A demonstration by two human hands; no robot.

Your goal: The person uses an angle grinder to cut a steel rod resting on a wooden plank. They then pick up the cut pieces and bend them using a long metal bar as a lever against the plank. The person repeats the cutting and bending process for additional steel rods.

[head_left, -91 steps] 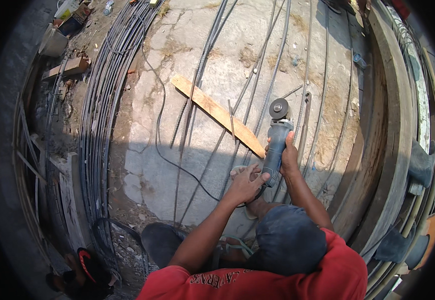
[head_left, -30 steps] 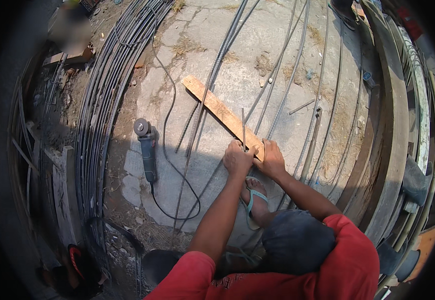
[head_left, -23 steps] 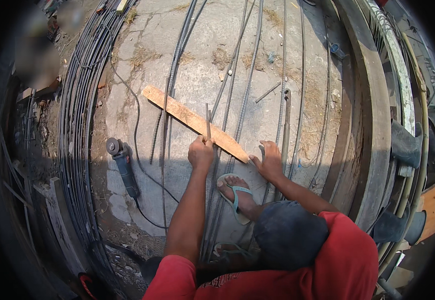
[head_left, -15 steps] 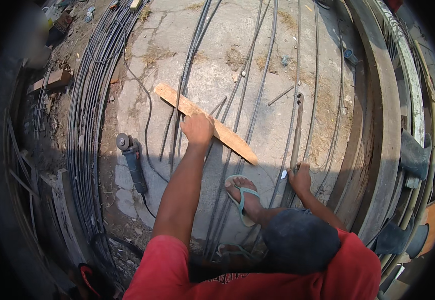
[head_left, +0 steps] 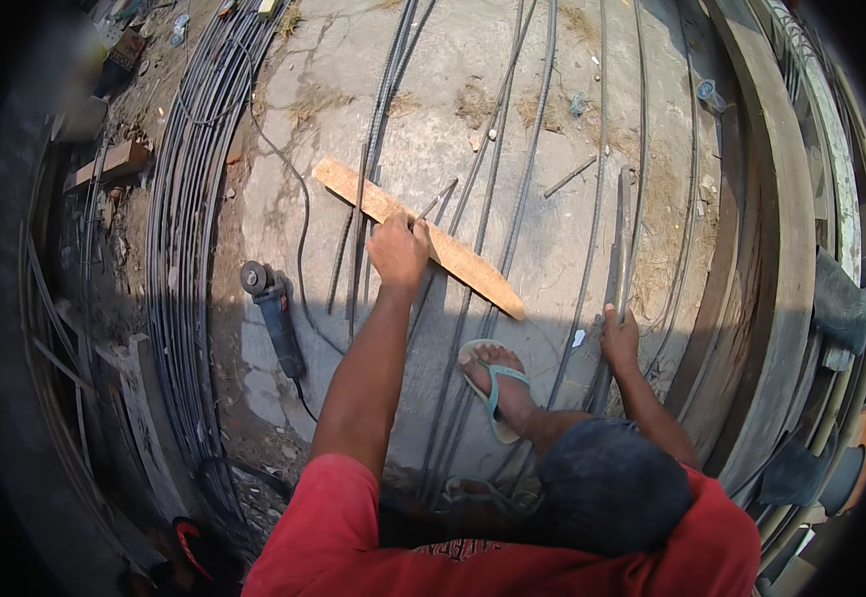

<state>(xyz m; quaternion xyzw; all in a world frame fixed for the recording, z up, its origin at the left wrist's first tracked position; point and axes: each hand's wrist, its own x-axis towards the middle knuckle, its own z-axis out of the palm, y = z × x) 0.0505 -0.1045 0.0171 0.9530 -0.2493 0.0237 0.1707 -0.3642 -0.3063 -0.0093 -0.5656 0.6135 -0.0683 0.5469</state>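
My left hand [head_left: 398,251] is closed at the middle of a light wooden board [head_left: 468,264]. Its fingertips meet a short steel rod [head_left: 439,198] that crosses the board at a slant; the hand hides the rod's lower part. Upright beside it, another thin rod [head_left: 360,184] also lies over the board. On the right, my right hand [head_left: 619,340] grips a long dark metal bar [head_left: 616,249] with a wider far end, pointing away from me. Long ribbed steel bars [head_left: 526,179] run along the concrete between my hands.
An angle grinder [head_left: 276,320] with a cord lies left of my left forearm. Bundled steel bars [head_left: 176,209] line the left side, thick timber [head_left: 786,229] the right. A short loose rod [head_left: 570,177] rests on the concrete. My sandalled foot [head_left: 501,383] stands on the bars.
My right hand has shifted right with the long metal bar, whose far end now looks turned. My left hand stays at the board, its fingers now nearer the short rod's upper end.
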